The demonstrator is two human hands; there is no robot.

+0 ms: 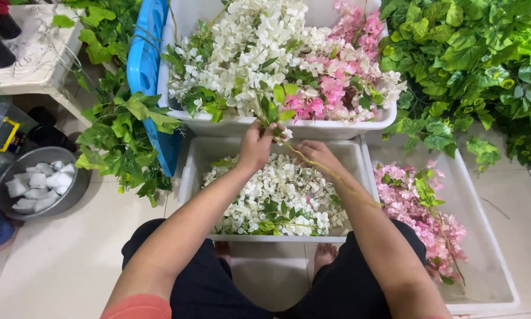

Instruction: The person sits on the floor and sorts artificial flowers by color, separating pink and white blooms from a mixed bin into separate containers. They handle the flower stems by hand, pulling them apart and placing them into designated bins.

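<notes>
— Tubs?
— Large white plastic tub point(372, 121) heaped with white and pink artificial blossoms; nearer white tub point(197, 159) holds white ones.
— The sprig?
— Thin white-flowered vine sprig point(277, 115) between both tubs.
— Hands?
— Left hand point(256, 145) raised, fingers clenched around its stem; right hand point(318, 155) pinching the trailing stem.

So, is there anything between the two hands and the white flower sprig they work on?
Nothing visible stands between. The left hand already holds the white flower sprig at its stem, over the near white tray. The right hand rests just beside it, with a thin stem running out from under it.
</notes>
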